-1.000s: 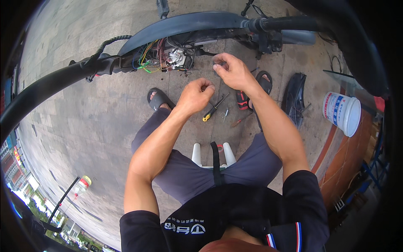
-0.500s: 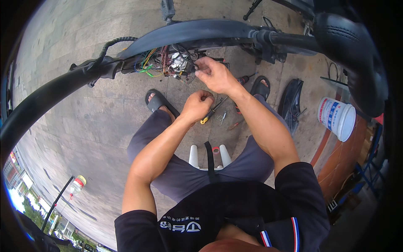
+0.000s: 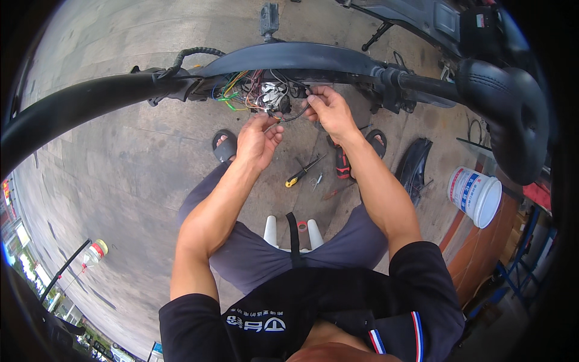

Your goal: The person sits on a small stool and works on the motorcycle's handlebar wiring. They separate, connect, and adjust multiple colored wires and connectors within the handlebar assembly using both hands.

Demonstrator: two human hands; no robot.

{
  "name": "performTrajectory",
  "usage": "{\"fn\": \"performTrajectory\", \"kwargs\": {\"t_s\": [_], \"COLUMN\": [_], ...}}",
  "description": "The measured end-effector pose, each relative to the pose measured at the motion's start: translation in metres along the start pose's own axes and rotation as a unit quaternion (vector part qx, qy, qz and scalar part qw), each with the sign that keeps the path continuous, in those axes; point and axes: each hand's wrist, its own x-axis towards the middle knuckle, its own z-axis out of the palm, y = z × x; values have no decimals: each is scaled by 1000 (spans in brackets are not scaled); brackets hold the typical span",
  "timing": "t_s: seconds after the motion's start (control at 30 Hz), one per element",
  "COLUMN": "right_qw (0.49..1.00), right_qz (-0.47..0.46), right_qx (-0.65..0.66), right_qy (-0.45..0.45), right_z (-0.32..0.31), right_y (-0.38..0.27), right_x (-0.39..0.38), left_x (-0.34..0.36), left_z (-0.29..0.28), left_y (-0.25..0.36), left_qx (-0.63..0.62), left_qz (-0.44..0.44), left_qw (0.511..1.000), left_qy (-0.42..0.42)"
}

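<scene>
A black cable (image 3: 294, 119) curves between my two hands below the dark bike frame (image 3: 289, 57). My left hand (image 3: 258, 142) pinches its left end near the wire cluster, thumb and forefinger together, the other fingers loosely curled. Higher and further right, my right hand (image 3: 332, 116) is closed on the cable with thumb and forefinger. Beside my fingertips, a bundle of coloured wires (image 3: 238, 89) hangs from the frame's underside, with bright green ends at its left. A silver metal part (image 3: 274, 95) sits among the wires. My fingertips partly cover the cable's ends.
On the paving between my feet lie a yellow-and-black screwdriver (image 3: 297, 178), a red-and-black power tool (image 3: 342, 164) and small metal tools. A curved black panel (image 3: 416, 164) and a white bucket (image 3: 473, 194) are at right, below a black bike seat (image 3: 503, 114).
My left hand has risen from near my lap to the wires and now pinches the cable. My right hand has moved slightly right. The whole view has shifted a little.
</scene>
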Motion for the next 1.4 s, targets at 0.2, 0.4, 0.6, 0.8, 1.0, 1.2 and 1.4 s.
{"fn": "performTrajectory", "kwargs": {"t_s": [0.2, 0.4, 0.6, 0.8, 1.0, 1.2, 1.4], "right_qw": [929, 934, 935, 934, 932, 946, 942], "right_qz": [-237, -283, -221, -210, -202, -155, -142], "right_qx": [-235, -213, -272, -280, -292, -278, -302], "right_qy": [162, -35, -61, -72, -73, -63, -22], "right_z": [11, 15, 20, 19, 11, 11, 15], "right_y": [-2, -16, -11, -7, -6, 0, 2], "right_x": [-5, -32, -38, -42, -38, -38, -34], "left_x": [-3, -11, -15, -17, -17, -11, -8], "left_z": [16, 25, 26, 20, 18, 15, 13], "left_y": [7, 14, 10, 4, -1, -10, -17], "left_qx": [0, 1, -4, -8, 12, 25, 30], "left_qz": [38, 52, 33, 4, -5, -6, -15], "left_qw": [999, 998, 999, 999, 998, 998, 998], "left_qy": [-3, -30, -38, -39, -54, -61, -50]}}
